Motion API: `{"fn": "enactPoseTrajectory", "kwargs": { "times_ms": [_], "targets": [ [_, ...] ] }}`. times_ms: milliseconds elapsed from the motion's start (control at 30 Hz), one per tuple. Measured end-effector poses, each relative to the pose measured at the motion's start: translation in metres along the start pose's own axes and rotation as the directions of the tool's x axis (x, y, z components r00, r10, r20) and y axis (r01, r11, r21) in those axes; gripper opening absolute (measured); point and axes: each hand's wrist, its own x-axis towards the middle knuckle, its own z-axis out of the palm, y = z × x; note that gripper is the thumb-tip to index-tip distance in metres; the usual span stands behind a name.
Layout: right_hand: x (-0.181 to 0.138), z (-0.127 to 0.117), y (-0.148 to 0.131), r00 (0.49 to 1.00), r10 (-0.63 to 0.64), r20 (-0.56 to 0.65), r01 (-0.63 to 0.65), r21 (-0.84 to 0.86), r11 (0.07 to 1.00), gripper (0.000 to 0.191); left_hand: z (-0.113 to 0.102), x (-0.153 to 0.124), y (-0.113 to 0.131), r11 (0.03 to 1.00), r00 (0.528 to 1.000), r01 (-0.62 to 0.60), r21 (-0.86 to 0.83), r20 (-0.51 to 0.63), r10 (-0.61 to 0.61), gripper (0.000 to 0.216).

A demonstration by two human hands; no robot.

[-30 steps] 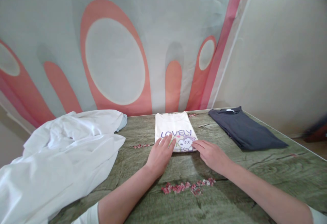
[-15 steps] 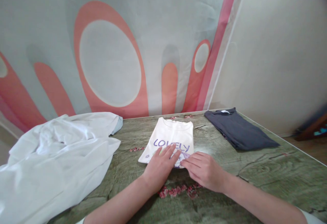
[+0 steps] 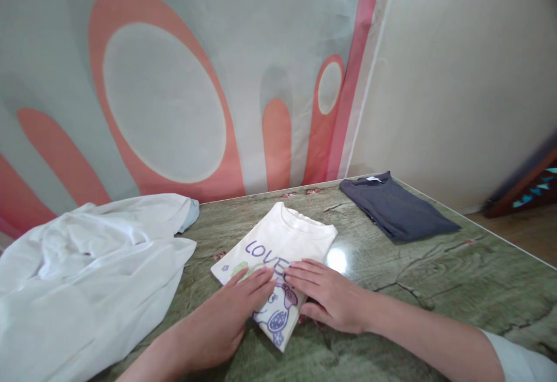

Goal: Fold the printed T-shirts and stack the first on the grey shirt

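In the middle of the table lies a folded white T-shirt (image 3: 300,232) with purple lettering and a cartoon print, its neckline pointing away from me. It sits turned at an angle. My left hand (image 3: 235,306) rests on the shirt's lower left part, fingers stretched out and lying flat. From the right, my right hand (image 3: 326,295) lies over the right edge, fingers extended across the lettering and thumb lower down at the edge. Both hands cover part of the print.
A loose heap of white cloth (image 3: 100,277) spreads over the table's left side. At the far right lies a folded dark grey shirt (image 3: 395,208). The wood-patterned tabletop (image 3: 426,289) meets a wall with a pink and grey printed sheet (image 3: 252,51) behind it.
The white T-shirt has turned on the table and more of its cartoon print shows. My right hand has opened from a pinch at the lower edge and lies flatter on the shirt.
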Motion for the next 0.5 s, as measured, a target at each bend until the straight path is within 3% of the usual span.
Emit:
{"fn": "enactPoseTrajectory", "kwargs": {
  "times_ms": [100, 200, 333, 500],
  "targets": [
    [-0.001, 0.000, 0.002, 0.998, 0.015, 0.065, -0.016, 0.019, 1.000, 0.058, 0.005, 0.010, 0.008, 0.996, 0.994, 0.092, -0.004, -0.054, -0.092, 0.055],
    [-0.002, 0.000, 0.002, 0.995, 0.022, 0.093, -0.023, 0.018, 1.000, 0.062, 0.018, 0.021, 0.008, 0.981, 0.974, 0.192, 0.027, -0.128, -0.187, 0.058],
    [-0.005, -0.002, 0.010, 0.992, 0.067, 0.108, -0.062, -0.050, 0.997, 0.066, 0.030, 0.025, 0.004, 0.981, 0.975, 0.186, 0.058, -0.137, -0.177, 0.062],
    [-0.012, -0.004, 0.039, 0.985, 0.163, 0.063, -0.144, -0.232, 0.962, 0.069, 0.028, 0.023, 0.005, 0.980, 0.975, 0.190, 0.054, -0.126, -0.182, 0.061]
  ]
}}
